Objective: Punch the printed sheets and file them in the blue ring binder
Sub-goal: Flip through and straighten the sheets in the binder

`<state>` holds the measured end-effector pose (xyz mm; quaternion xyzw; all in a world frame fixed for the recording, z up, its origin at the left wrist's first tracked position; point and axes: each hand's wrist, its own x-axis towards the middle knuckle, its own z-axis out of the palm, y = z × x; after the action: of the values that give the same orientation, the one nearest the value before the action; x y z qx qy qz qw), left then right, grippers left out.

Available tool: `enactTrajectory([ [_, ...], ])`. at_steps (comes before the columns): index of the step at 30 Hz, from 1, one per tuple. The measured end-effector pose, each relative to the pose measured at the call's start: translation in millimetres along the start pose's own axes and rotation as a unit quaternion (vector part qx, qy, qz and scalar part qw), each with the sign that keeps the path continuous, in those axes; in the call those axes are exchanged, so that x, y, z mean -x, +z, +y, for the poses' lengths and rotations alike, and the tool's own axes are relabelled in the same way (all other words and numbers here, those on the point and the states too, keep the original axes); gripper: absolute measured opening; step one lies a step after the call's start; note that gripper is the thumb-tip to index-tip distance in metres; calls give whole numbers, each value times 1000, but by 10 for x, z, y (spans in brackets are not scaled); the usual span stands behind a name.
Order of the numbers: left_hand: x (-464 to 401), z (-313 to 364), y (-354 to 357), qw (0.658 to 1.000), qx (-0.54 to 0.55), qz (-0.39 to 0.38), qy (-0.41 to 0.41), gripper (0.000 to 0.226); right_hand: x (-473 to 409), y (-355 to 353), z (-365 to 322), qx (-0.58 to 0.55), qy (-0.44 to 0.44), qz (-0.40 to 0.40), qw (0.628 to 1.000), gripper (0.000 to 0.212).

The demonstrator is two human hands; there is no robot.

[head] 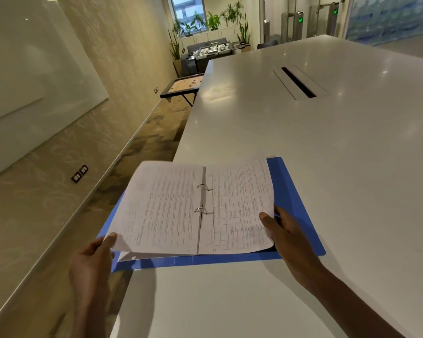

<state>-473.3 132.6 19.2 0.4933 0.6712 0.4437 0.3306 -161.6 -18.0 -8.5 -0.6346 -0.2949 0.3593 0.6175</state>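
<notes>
The blue ring binder [293, 191] lies open on the near left corner of the white table [303, 132], its left cover hanging past the table edge. Printed sheets [161, 208] lie on both sides of two metal rings [202, 198]. My left hand [95, 254] pinches the lower left corner of the left-hand sheets, lifting them slightly. My right hand [286, 232] grips the lower right edge of the right-hand sheets [239, 211], thumb on top, fingers beneath. The rings look parted at their tips. No hole punch is in view.
A long cable slot [299, 81] is set into the table further back. Left of the table runs a carpeted aisle beside a wall with a whiteboard [29, 69]. A low game table [181, 86] stands in the aisle beyond.
</notes>
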Motion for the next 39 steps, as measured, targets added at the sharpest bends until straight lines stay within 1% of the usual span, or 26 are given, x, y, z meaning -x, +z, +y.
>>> enactTrajectory([
  [4,-18,-112,58,998,-64,5,27,18,-1,-9,-1,-8,1,-5,1000,27],
  [5,-23,-120,91,995,-93,7,25,20,2,-9,-6,-8,1,-5,1000,26],
  [8,-10,-112,211,990,-136,29,24,41,7,-9,-13,-5,1,0,1000,22],
  [10,25,-60,273,989,-128,50,49,44,8,-7,-11,2,3,4,1000,24],
  [11,77,24,307,990,-117,47,65,41,8,-5,-11,7,3,4,1000,26],
  [13,201,234,390,990,-101,18,97,31,7,-3,-15,14,1,0,1000,29],
  [17,429,513,653,984,-75,-63,146,19,6,-10,-12,24,-3,-6,1000,34],
  [22,727,682,1021,971,-29,-191,141,6,16,20,-9,52,-16,-20,998,44],
  [24,836,721,1151,963,-27,-228,141,8,25,39,-2,67,-30,-26,997,48],
  [28,1046,818,1345,943,-16,-301,141,18,45,55,27,110,-42,-31,993,70],
  [30,1124,853,1422,934,-7,-332,130,23,59,73,24,149,-48,-25,987,77],
  [32,1180,869,1487,929,-10,-351,115,26,65,110,9,202,-65,-19,977,78],
  [34,1219,858,1533,928,-21,-357,107,25,70,150,-11,233,-74,-10,970,73],
  [39,1242,808,1597,935,-11,-345,77,21,73,163,-5,235,-79,-7,969,71],
])
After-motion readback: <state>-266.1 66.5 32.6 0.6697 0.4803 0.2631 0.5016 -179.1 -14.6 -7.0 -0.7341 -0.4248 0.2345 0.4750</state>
